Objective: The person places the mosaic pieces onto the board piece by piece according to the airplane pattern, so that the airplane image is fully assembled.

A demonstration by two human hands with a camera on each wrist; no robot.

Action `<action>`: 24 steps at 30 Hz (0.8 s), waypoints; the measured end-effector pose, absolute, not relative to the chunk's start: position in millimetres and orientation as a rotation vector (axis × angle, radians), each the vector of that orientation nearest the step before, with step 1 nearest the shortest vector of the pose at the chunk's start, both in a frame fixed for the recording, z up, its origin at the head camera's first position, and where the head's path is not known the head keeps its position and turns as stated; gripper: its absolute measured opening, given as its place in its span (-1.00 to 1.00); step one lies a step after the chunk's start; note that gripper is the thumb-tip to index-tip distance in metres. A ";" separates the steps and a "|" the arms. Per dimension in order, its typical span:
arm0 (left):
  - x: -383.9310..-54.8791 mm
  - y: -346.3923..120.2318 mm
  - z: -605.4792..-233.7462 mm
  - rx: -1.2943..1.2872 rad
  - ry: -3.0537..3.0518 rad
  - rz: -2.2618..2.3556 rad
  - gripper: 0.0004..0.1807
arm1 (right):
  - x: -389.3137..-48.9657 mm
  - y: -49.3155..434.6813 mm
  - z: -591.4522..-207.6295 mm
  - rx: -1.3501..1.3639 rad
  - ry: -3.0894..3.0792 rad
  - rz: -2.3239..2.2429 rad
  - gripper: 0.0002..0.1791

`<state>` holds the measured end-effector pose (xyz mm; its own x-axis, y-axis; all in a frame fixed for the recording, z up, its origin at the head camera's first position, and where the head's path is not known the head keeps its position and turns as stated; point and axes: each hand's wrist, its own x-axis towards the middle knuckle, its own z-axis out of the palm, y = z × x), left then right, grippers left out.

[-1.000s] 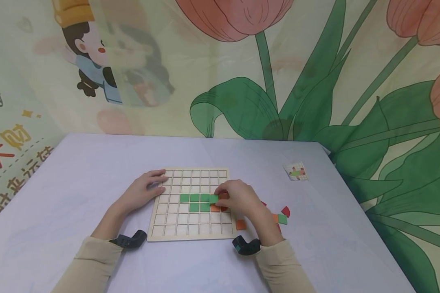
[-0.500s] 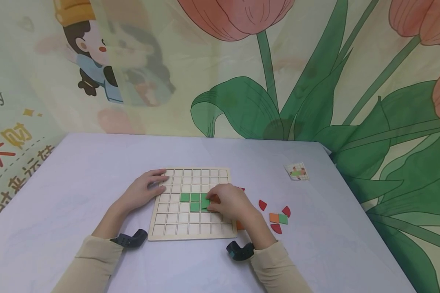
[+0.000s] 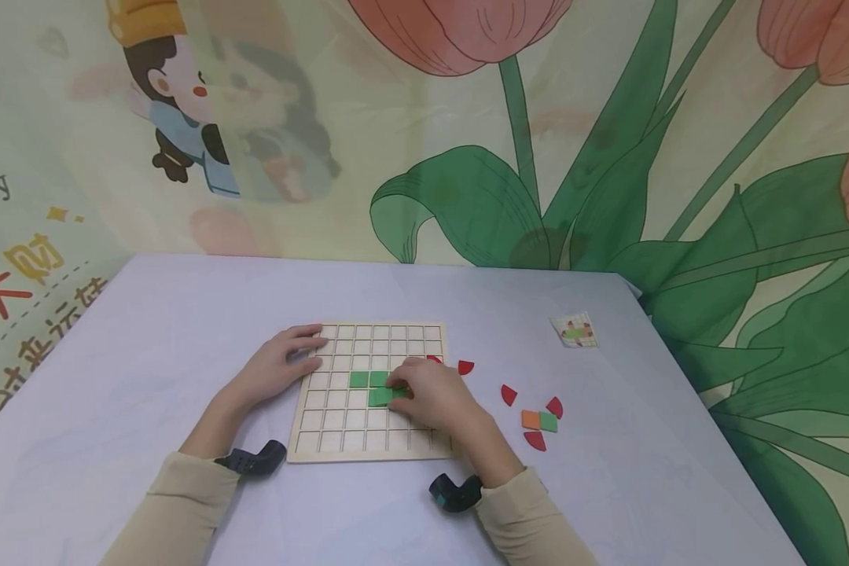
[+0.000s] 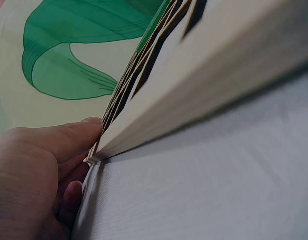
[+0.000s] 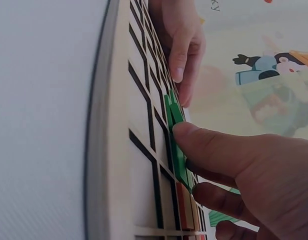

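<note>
A wooden grid board (image 3: 368, 456) lies on the table, with several green square tiles (image 3: 358, 380) in its middle cells. My right hand (image 3: 435, 393) is over these cells, its thumb and fingertips pinching a green square tile (image 5: 178, 155) low against the board. Part of that tile is hidden behind the fingers in the head view. An orange tile (image 5: 185, 205) lies on the board just under this hand. My left hand (image 3: 283, 363) rests along the board's left edge, fingers stretched out and thumb (image 4: 86, 132) touching the rim.
Right of the board lie red quarter-circle pieces (image 3: 509, 395), an orange square (image 3: 531, 420) and a green square (image 3: 548, 422). A small pattern card (image 3: 575, 330) lies farther back. A printed cloth (image 3: 467, 204) hangs behind the table.
My right hand has moved left over the board, sliding inward with the green tile. Red pieces it covered now show at the board's right side. The left hand has stayed put.
</note>
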<state>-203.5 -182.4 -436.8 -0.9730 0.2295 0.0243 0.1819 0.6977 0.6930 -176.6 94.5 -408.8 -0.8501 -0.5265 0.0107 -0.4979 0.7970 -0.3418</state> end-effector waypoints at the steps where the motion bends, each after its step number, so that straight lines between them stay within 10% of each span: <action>1: -203.5 -182.4 -436.7 0.343 2.835 1.146 -0.53 | -176.1 93.6 -409.7 -0.827 2.900 -0.515 -0.67; 24: -206.0 -183.4 -439.2 0.362 2.853 1.118 -0.53 | -170.0 82.5 -413.1 -0.823 2.903 -0.545 -0.60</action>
